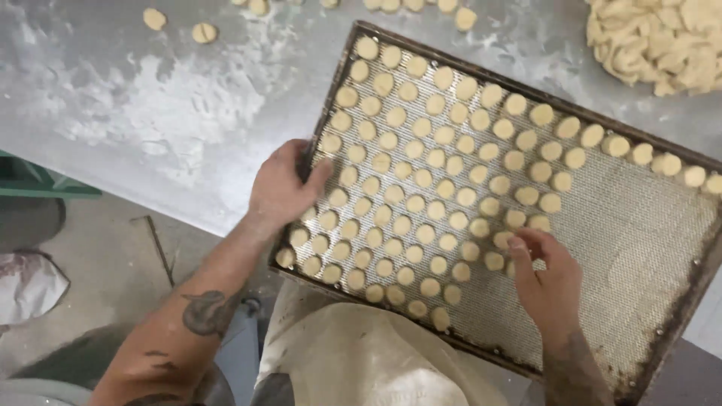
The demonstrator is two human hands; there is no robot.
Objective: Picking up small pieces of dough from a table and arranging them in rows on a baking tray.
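A commercial bakery: a floured steel worktable (188, 113) fills the upper frame, a large perforated baking tray (639, 248) holds rows of small dough rounds (421, 180), with a dough-scrap heap (662, 41) upper right.

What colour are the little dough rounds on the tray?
Pale beige dough rounds, on a dark-rimmed mesh tray; head view.

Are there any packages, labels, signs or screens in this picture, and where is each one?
None in view: only a perforated metal tray of round dough pieces on a floured table, with the left hand on its edge and the right hand on the mesh.
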